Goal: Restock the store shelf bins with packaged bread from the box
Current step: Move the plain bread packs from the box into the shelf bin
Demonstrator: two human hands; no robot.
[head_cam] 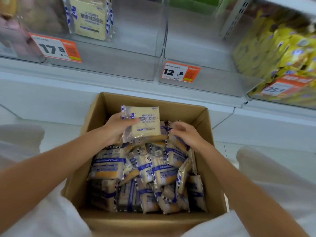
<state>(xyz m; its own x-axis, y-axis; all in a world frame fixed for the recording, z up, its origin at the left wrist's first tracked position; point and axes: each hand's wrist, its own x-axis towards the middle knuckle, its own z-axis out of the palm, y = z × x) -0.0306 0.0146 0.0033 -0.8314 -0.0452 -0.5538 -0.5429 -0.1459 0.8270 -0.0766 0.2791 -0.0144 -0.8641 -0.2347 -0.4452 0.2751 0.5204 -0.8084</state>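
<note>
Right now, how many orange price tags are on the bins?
3: the 17.8 tag at left, the 12.8 tag in the middle, a blurred tag at right; others may lie offscreen.

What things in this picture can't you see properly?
All in the head view:
- Cardboard box floor: buried under piled bread packets.
- Yellow packets: blurred, cut off by the right edge.
- Price tag small print: too small.
- Right hand: blurred fingers, grip unclear.
- Left hand: its fingers hidden behind the held bread packet.
</note>
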